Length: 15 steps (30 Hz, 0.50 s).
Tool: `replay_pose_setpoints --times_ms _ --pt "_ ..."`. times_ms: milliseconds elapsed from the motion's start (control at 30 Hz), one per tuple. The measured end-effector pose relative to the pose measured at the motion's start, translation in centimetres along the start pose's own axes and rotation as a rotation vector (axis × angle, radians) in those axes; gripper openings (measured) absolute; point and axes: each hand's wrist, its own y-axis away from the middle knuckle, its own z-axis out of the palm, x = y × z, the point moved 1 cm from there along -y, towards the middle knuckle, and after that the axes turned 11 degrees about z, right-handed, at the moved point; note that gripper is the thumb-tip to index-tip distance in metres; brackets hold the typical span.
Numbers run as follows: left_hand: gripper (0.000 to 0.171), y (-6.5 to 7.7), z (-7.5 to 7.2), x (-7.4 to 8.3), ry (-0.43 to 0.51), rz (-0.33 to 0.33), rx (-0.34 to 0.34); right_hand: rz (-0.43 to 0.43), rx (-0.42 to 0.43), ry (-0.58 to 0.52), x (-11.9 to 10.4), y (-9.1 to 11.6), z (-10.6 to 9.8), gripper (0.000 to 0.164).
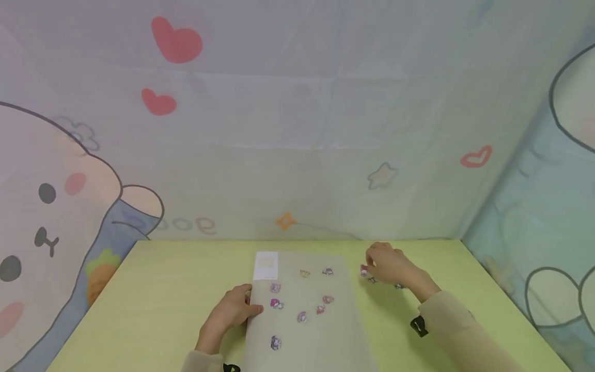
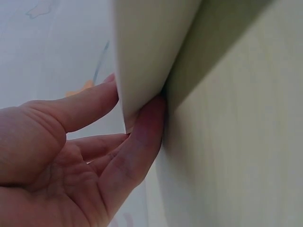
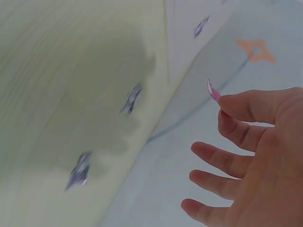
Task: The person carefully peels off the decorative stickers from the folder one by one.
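Note:
A large pale sheet of paper (image 1: 325, 343) lies on the table, with several small cartoon stickers on it, among them a purple one (image 1: 276, 342) near its lower left. My left hand (image 1: 234, 309) pinches the sheet's left edge, and the left wrist view shows the thumb (image 2: 90, 106) on one face and a finger (image 2: 137, 146) behind the other. Beyond the sheet's right side, my right hand (image 1: 390, 263) is raised over the table. Between its thumb and index finger it holds a pink sticker (image 3: 213, 91) by one end. The other fingers are spread apart.
Two dark purple stickers (image 3: 131, 99) (image 1: 400, 285) lie on the yellow-green table (image 1: 162, 305) under the right hand. At the sheet's top left corner is a white square (image 1: 266, 265). A cartoon-printed cloth (image 1: 279, 119) stands behind the table.

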Motion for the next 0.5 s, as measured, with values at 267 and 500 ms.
replay_pose_setpoints --times_ms 267,500 --pt "0.059 0.2 -0.1 -0.3 -0.008 -0.01 0.001 0.111 -0.062 -0.036 3.6 -0.2 0.6 0.013" --pt "0.062 -0.2 0.2 -0.4 -0.024 -0.011 0.003 0.193 -0.095 -0.051 5.5 -0.9 1.7 0.016"
